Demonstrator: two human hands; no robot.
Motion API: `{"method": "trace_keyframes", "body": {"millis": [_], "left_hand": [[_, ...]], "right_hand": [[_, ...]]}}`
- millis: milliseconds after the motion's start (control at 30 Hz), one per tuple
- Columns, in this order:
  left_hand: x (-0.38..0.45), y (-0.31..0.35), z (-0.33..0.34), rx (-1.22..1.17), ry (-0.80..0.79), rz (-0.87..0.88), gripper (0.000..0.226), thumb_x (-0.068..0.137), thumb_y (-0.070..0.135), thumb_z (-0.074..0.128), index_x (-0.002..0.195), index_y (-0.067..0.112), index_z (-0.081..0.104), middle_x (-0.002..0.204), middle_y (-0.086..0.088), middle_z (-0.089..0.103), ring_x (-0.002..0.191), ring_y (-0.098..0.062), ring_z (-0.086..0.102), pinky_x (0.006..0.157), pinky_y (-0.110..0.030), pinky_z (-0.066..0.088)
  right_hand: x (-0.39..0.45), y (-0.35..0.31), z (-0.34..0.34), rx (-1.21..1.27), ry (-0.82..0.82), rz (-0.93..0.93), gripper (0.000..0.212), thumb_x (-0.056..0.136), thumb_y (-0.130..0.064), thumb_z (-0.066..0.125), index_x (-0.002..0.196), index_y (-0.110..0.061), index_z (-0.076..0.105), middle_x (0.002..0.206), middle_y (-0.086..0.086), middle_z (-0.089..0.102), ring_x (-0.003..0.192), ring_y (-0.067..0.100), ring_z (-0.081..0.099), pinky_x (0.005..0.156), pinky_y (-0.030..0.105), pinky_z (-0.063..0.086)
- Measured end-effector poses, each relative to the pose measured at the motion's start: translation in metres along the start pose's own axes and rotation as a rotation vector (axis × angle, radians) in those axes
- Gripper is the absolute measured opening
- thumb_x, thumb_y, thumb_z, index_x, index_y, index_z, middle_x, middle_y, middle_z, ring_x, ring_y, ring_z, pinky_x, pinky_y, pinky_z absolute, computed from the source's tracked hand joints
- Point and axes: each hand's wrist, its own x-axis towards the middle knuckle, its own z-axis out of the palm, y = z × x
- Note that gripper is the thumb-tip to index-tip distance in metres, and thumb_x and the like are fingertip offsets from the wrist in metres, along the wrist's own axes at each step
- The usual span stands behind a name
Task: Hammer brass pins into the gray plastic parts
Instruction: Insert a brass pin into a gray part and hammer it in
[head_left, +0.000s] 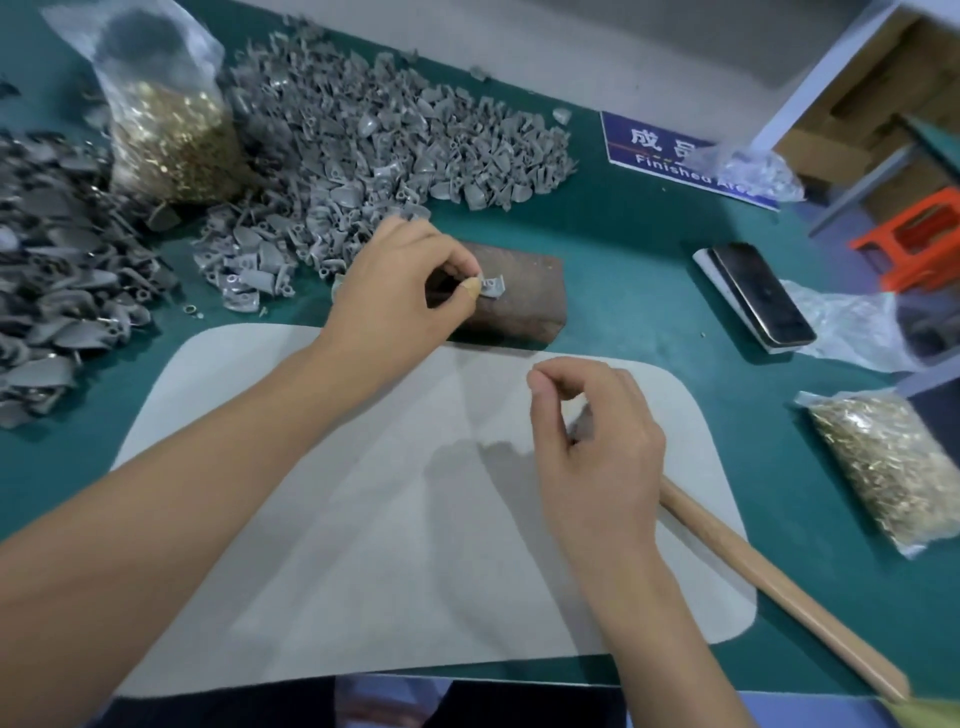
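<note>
My left hand (402, 288) pinches a small gray plastic part (492, 287) and holds it on top of a dark brown block (524, 301). My right hand (597, 441) hovers over the pale mat (363, 519) with thumb and forefinger pinched together; whether a pin sits between them is too small to tell. Under that hand lies a hammer, its wooden handle (779, 587) running toward the lower right and its head mostly hidden. A big heap of gray plastic parts (374, 140) fills the back. A clear bag of brass pins (171, 135) stands at the back left.
More gray parts (52, 291) pile up at the far left. A second bag of brass pins (893, 467) lies at the right. A phone (761, 296) lies beyond it, a blue "Finished Area" sign (670, 150) behind, an orange stool (914, 244) off the table's edge.
</note>
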Motion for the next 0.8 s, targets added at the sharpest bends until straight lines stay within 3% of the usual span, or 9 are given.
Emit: {"method": "trace_keyframes", "body": {"millis": [100, 200, 367, 500, 600, 800], "left_hand": [[0.001, 0.002, -0.001, 0.035, 0.013, -0.009, 0.006, 0.092, 0.027, 0.069, 0.093, 0.022, 0.071, 0.09, 0.011, 0.058, 0.095, -0.014, 0.048, 0.085, -0.031, 0.042], [0.001, 0.001, -0.002, 0.028, 0.019, -0.013, 0.008, 0.091, 0.029, 0.071, 0.094, 0.022, 0.073, 0.091, 0.01, 0.06, 0.097, -0.017, 0.05, 0.086, -0.032, 0.043], [0.004, -0.003, -0.002, 0.036, 0.011, 0.01, 0.009, 0.091, 0.028, 0.074, 0.097, 0.023, 0.075, 0.093, 0.008, 0.064, 0.097, -0.019, 0.053, 0.086, -0.028, 0.039], [0.005, -0.004, 0.0, 0.009, 0.027, -0.003, 0.009, 0.089, 0.024, 0.076, 0.097, 0.02, 0.075, 0.094, 0.005, 0.066, 0.097, -0.016, 0.053, 0.087, -0.018, 0.035], [0.004, -0.003, 0.0, 0.002, 0.019, -0.023, 0.01, 0.09, 0.024, 0.074, 0.098, 0.019, 0.077, 0.095, 0.003, 0.066, 0.098, -0.015, 0.051, 0.087, -0.014, 0.033], [0.002, -0.003, 0.002, -0.001, 0.047, -0.054, 0.009, 0.091, 0.024, 0.074, 0.099, 0.021, 0.077, 0.095, 0.006, 0.064, 0.1, -0.014, 0.049, 0.087, -0.012, 0.033]], "right_hand": [[0.04, -0.001, 0.005, 0.235, 0.028, 0.159, 0.01, 0.093, -0.011, 0.069, 0.093, -0.021, 0.07, 0.085, -0.015, 0.069, 0.081, 0.004, 0.065, 0.075, 0.014, 0.046], [0.083, 0.007, 0.018, 0.365, -0.025, 0.23, 0.015, 0.093, -0.006, 0.069, 0.102, -0.016, 0.076, 0.092, -0.008, 0.075, 0.085, 0.006, 0.07, 0.082, 0.025, 0.054], [0.109, 0.019, 0.044, 0.308, -0.179, 0.14, 0.014, 0.094, -0.01, 0.068, 0.102, -0.018, 0.077, 0.09, -0.011, 0.077, 0.089, 0.003, 0.072, 0.083, 0.02, 0.054], [0.101, 0.027, 0.058, 0.338, -0.178, 0.096, 0.011, 0.093, -0.012, 0.068, 0.098, -0.021, 0.072, 0.091, -0.009, 0.076, 0.093, 0.007, 0.071, 0.084, 0.028, 0.056], [0.095, 0.032, 0.065, 0.214, -0.171, -0.037, 0.006, 0.091, -0.014, 0.071, 0.094, -0.018, 0.076, 0.092, -0.008, 0.072, 0.092, 0.014, 0.061, 0.085, 0.029, 0.048], [0.099, 0.038, 0.067, 0.26, -0.142, 0.064, 0.009, 0.09, -0.012, 0.074, 0.093, -0.019, 0.078, 0.092, -0.003, 0.071, 0.095, 0.021, 0.061, 0.089, 0.03, 0.046]]}}
